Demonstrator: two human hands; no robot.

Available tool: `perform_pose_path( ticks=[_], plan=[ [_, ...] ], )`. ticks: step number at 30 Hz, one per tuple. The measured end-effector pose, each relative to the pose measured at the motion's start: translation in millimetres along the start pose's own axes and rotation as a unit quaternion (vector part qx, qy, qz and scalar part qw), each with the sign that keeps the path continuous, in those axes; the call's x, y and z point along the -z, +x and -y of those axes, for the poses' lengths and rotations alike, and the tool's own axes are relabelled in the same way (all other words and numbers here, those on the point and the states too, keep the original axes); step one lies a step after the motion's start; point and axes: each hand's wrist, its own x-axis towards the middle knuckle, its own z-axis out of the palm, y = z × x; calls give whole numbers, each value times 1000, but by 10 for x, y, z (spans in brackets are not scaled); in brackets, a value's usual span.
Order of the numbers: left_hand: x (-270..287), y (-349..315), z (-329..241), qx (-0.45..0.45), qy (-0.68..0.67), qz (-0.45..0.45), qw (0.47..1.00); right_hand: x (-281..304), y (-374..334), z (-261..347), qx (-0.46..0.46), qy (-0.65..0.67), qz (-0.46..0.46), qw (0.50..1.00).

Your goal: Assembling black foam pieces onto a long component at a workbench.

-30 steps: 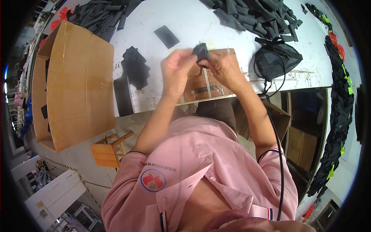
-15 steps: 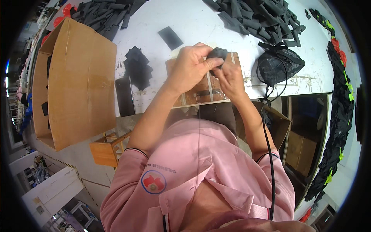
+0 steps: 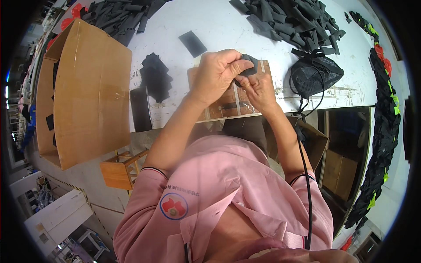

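Together my two hands grip a small dark grey fabric piece [image 3: 250,62] above a brown taped board [image 3: 223,108] at the table's front edge. My left hand [image 3: 215,75] is closed, its thumb pressed over the fabric. Just below and to the right, my right hand [image 3: 259,90] pinches the lower part, its fingers curled in. Much of the fabric is hidden behind the fingers. A flat dark grey rectangle [image 3: 193,43] lies beyond my left hand. Farther left is an uneven stack of dark flat pieces [image 3: 156,79].
Piles of dark rolled pieces lie far right [image 3: 294,22] and far left [image 3: 120,15]. A black mesh bag [image 3: 313,75] with cords sits to the right. At left stand a black phone-like slab [image 3: 140,109], a large cardboard box [image 3: 94,92] and a wooden stool [image 3: 117,172].
My left thumb has shifted up over the fabric, and less of the fabric shows. My right hand stays close beneath, its thumb now nearer the left fingers.
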Motion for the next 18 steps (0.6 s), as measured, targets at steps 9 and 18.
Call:
perform_pose_path(
  ticks=[9, 18],
  plan=[
    [-110, -96, 39, -22, -54, -109, 992, -78, 22, -16, -8, -50, -9, 999],
    [67, -164, 352, 1, -404, -125, 906, -92, 61, 28, 29, -89, -24, 995]
  ],
)
